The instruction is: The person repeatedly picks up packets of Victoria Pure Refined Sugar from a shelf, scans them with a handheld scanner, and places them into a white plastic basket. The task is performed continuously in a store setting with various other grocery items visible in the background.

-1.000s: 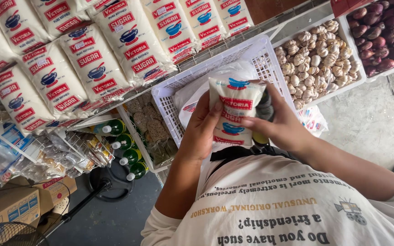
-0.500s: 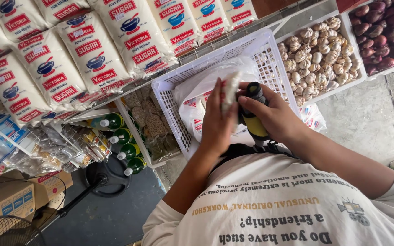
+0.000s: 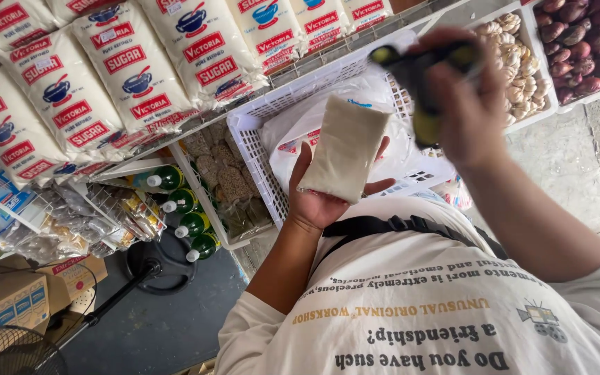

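A sloping shelf (image 3: 175, 132) is running across the top of the view, carrying rows of white sugar bags (image 3: 130, 76) lying side by side. At 12 o'clock a white plastic basket (image 3: 258, 153) is sitting on a lower ledge, holding a crumpled clear bag (image 3: 293, 125). At 1 o'clock a tray of garlic (image 3: 522, 76) is lying just beside a tray of red onions (image 3: 585, 42) at 2 o'clock. Under the shelf at 9 o'clock, 4 green bottles (image 3: 189, 215) with white caps are lying in a row, near hanging packets (image 3: 98, 215). Cardboard boxes (image 3: 15, 298) are sitting at 8 o'clock, and a fan stand (image 3: 154, 264) is resting on the dark blue floor (image 3: 168, 326), with the fan's wire guard (image 3: 8, 354) at 7 o'clock. Bare concrete (image 3: 564, 160) is showing at 3 o'clock.

The left hand (image 3: 328, 194) is holding a small white pouch (image 3: 345, 149) in front of the basket; the pouch is lying upright on the open palm, plain side up, with the thumb at its left edge and the fingertips showing at its right edge, so the grip is loose and cradling. The right hand (image 3: 467, 104), blurred, is raised at 1 o'clock with its grip closed around a black and yellow handheld tool (image 3: 421, 83), just right of the pouch and not touching it.
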